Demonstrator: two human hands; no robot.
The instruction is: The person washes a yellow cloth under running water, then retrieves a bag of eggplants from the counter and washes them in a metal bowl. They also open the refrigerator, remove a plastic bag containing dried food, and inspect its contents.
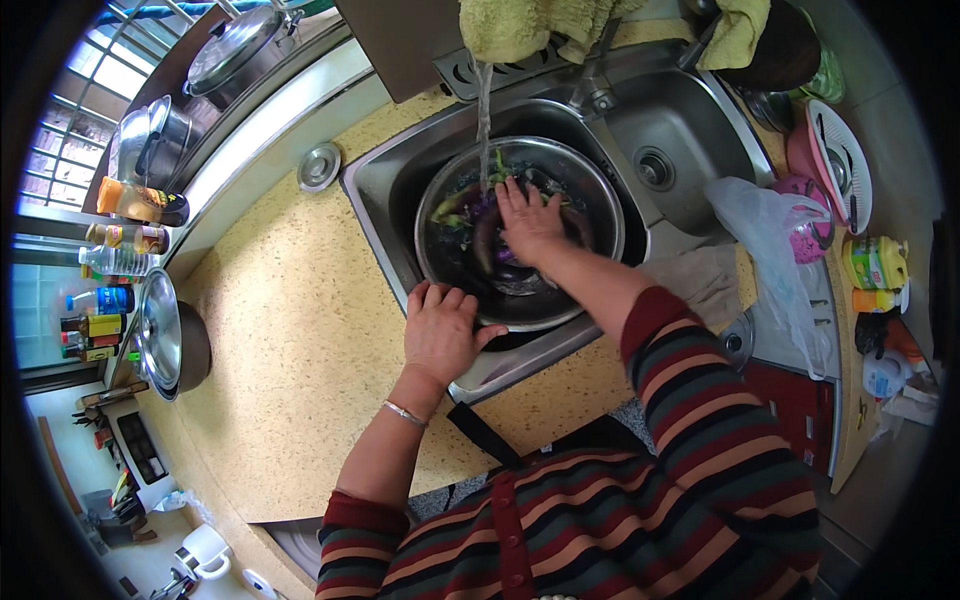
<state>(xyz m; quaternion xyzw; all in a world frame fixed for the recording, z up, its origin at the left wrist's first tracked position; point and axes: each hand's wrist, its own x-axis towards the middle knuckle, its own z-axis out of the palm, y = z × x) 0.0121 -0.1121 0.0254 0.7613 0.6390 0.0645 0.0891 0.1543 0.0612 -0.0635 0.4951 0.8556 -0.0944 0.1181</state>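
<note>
A round stainless steel basin sits in the left bowl of a double sink. Inside it, long purple eggplants with green stems lie in water, partly hidden by my right hand. A stream of water pours into the basin from above; the spout is hidden by a yellow towel. My right hand reaches into the basin with fingers spread, palm down over the eggplants. My left hand grips the basin's near-left rim, thumb and fingers apart along it.
Left of the sink runs a speckled yellow countertop, with a sink strainer and a lidded pot. Bottles line the windowsill. A grey cloth and a plastic bag lie right of the sink. The right sink bowl has a drain.
</note>
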